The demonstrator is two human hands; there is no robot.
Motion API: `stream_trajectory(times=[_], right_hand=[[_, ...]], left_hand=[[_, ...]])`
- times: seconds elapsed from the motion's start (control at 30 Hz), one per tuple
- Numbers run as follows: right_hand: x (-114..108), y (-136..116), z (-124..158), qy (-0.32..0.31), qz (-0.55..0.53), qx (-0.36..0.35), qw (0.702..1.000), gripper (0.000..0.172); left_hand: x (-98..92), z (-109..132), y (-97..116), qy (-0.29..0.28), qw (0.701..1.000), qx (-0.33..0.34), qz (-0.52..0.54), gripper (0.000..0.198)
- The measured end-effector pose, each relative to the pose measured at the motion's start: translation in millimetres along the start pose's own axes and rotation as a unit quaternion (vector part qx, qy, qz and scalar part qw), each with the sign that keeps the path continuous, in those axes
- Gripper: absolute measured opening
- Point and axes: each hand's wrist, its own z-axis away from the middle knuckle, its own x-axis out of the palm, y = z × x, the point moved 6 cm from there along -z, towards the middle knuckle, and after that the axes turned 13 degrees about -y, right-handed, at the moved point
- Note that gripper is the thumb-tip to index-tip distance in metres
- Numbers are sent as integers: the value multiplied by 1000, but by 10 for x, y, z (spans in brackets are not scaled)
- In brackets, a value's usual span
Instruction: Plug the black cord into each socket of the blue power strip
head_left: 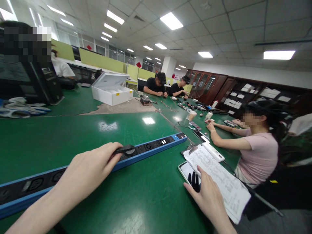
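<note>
A long blue power strip (148, 152) with a black socket face lies slantwise across the green table. My left hand (94, 165) is closed around a black plug (128, 149), which sits at one of the strip's sockets; how far in it goes is hidden. To the right, my right hand (207, 191) hovers with thumb and index finger apart, holding nothing. Just beyond its fingertips lies a phone (183, 169), partly hidden, with dark finger reflections on its screen. A clipboard's handwritten paper (219, 175) extends beneath and beside that hand.
A white box (112, 96) with its lid raised stands at the back left, near gloves (23, 107) and a black case (26, 71). A person in pink (260, 152) sits at right. Two people in black work farther back, near a cup (191, 115) and scattered tools.
</note>
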Motion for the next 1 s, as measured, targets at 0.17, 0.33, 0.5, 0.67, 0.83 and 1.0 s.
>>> stream_trajectory(times=[0.17,0.33,0.5,0.67,0.83,1.0], right_hand=[[-244,-985,-71,-46,-215,-122,968,51],[-548,-2418,-121,-181,-375,-275,866,54],[-583,-3666,-161,-313,-450,-370,750,58],[-493,-4563,-239,-289,-400,-403,771,49],[-404,-5197,-223,-251,-278,-428,822,35],[-284,-5694,-123,-224,-245,-442,833,21]], left_hand=[[-246,146,30,7,998,-61,34,31],[-508,477,-45,43,994,-77,71,39],[-737,895,-348,106,982,-83,134,37],[-859,1346,-654,149,962,-92,208,32],[-780,1764,-919,163,938,-107,288,37],[-767,2151,-1402,186,886,-107,412,51]])
